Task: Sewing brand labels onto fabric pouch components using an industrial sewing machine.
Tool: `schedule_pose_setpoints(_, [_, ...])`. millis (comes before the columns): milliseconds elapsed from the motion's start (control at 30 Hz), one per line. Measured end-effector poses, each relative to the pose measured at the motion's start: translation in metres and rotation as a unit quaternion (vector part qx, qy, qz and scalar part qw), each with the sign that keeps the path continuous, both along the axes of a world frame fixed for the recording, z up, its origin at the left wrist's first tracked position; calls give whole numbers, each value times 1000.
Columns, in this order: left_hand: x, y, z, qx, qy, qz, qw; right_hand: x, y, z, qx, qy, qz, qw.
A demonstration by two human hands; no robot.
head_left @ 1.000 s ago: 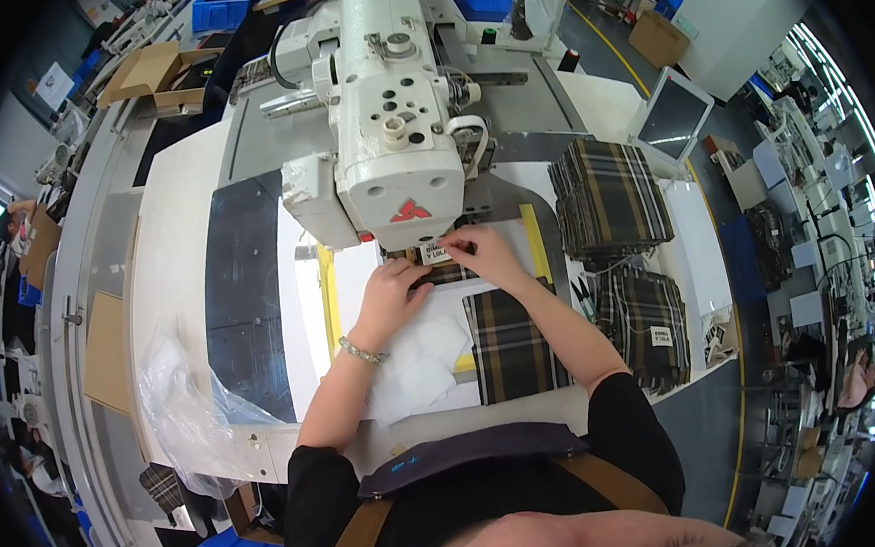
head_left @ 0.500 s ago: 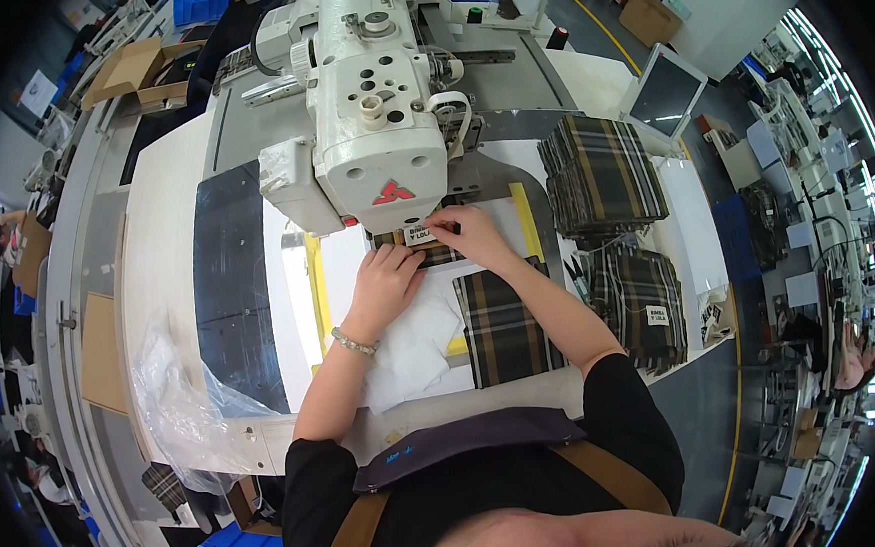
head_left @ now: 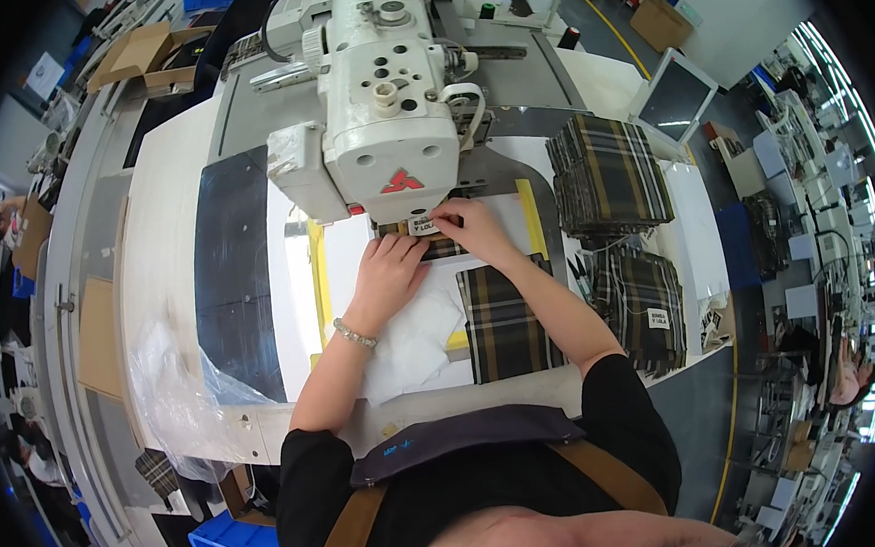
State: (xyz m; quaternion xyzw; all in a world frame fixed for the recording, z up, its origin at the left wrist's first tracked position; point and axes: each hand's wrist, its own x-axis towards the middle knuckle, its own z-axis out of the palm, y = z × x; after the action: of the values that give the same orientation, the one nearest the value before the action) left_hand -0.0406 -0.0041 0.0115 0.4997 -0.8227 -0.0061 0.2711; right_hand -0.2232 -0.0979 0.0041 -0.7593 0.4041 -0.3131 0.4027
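Under the head of a white sewing machine [head_left: 388, 116], a plaid fabric piece [head_left: 444, 246] lies on the work plate. A small white label [head_left: 422, 225] with dark print rests on its upper part. My right hand [head_left: 475, 233] pinches the label's right edge between thumb and fingertips. From the left, my left hand [head_left: 389, 273] lies on the fabric's near edge, its fingers stretched out and pressing down beside the label. The needle area is hidden behind the machine head.
Another plaid piece [head_left: 508, 319] lies nearer me, beside white backing sheets [head_left: 412, 340]. At the right stand a tall plaid stack [head_left: 607, 173] and a lower labelled stack [head_left: 644, 296], with dark-handled snips [head_left: 580, 277] alongside. Yellow strips [head_left: 531, 218] border the plate. Clear plastic [head_left: 169, 390] hangs at the left edge.
The whole view has shifted slightly. Both hands stay at the fabric and label, with only slight finger movement.
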Motion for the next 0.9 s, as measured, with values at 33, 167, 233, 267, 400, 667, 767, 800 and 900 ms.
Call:
schedule_pose_setpoints(33, [1,0,-1,5,-3,7,1000,1,0,0,-6,3,-3,1000])
schedule_pose_setpoints(167, [2,1,-4,-28,4,10,1000,1,-1,-2,-28,0,-9,1000])
schedule_pose_setpoints(233, [2,1,-5,-20,-2,18,1000,3,-2,-4,-32,-2,-4,999])
schedule_pose_setpoints(267, [2,1,-6,-4,-5,25,1000,2,-2,-5,-32,-1,-4,999])
schedule_pose_setpoints(400, [1,1,-6,7,-21,34,999,1,-1,-6,-37,11,-15,999])
schedule_pose_setpoints(667, [-1,1,-7,-19,-37,24,999,-1,-1,-7,-14,7,-13,1000])
schedule_pose_setpoints(767, [-2,0,-6,-15,-38,25,999,1,-1,-7,-17,1,-16,1000])
schedule_pose_setpoints(800, [-3,1,-6,-9,-37,26,999,1,-1,-6,-29,-4,-12,1000])
schedule_pose_setpoints(900, [-4,1,-4,-1,-38,29,999,0,1,-3,-57,1,-9,998])
